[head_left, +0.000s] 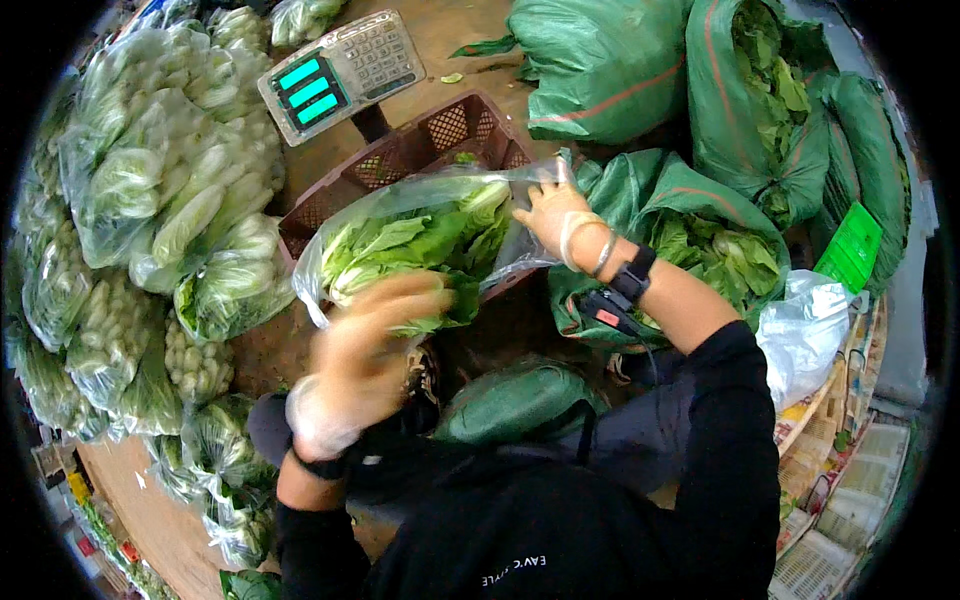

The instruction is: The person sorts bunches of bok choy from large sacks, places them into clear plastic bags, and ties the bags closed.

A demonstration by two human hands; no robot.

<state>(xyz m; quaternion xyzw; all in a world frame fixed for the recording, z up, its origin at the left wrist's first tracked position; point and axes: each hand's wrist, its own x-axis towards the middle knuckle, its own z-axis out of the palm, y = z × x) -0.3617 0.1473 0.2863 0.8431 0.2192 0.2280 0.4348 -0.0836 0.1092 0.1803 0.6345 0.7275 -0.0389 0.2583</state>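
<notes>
A clear plastic bag (335, 225) with leafy green vegetables (420, 235) in it rests across a brown plastic crate (320, 195). My right hand (560, 215) is at the bag's right end, fingers bent onto the film and closed on it as far as I can see. In front of the bag's left end is my left hand (370, 340), smeared by motion. It overlaps the lower leaves, and its fingers are too blurred to show whether they grip anything.
A scale display (340, 75) stands behind the crate. Filled clear bags of vegetables (170, 170) are piled on the left. Green woven sacks (600, 75) stand at the back right, one open sack of leaves (715, 245) beside my right forearm. A white plastic bag (800, 335) lies far right.
</notes>
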